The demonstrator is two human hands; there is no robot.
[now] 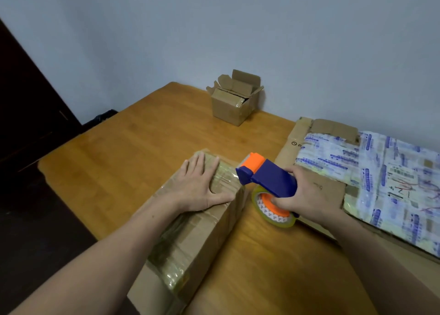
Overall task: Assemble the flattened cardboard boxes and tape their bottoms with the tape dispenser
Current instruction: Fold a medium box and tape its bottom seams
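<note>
Box point(190, 238) sits on the table point(142, 136), taped side up. L hand point(200, 186) lies flat on the box's far end, fingers straight, pressing. R hand point(307, 195) grips the tape dispenser point(269, 178) just right of the box, nose at its top edge. Risk: if L hand eases, flaps may lift & tape wrinkle; crooked pull misses seam.

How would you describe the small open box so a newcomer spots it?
Start at the wooden table and look to its far edge by the pale wall. A small cardboard box stands there alone. Its top flaps are open, unlike the long taped box under the left hand or the flattened cardboard on the right.
</note>
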